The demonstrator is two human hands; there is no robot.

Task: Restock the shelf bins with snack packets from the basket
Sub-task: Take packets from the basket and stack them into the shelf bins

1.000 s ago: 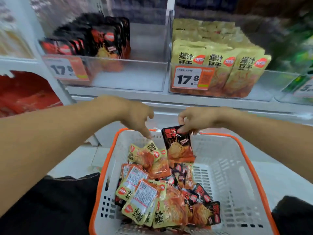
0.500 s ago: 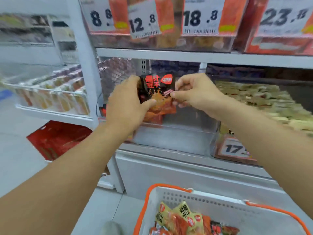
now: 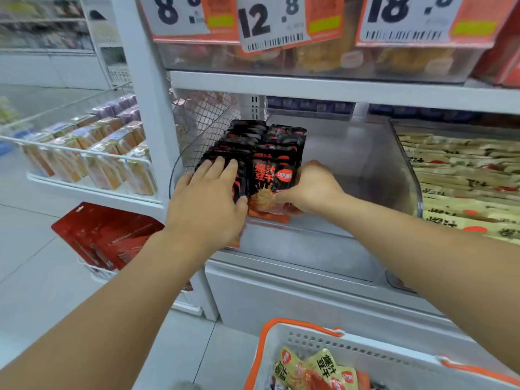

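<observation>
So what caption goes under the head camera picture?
Right hand slots a black snack packet into the clear bin; left hand steadies the row.

The black packet (image 3: 271,182), half a second ago held up in the air between both hands, now stands at the front of the black stack in the clear bin (image 3: 365,164). The left hand (image 3: 206,201) lies flat on the row at its 9 o'clock; the right hand (image 3: 311,190) pinches it from 3 o'clock.

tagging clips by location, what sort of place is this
Most likely a shop aisle: big price tags hang on the shelf, clear bins hold rows of black packets, and a basket of snacks sits below.
</observation>
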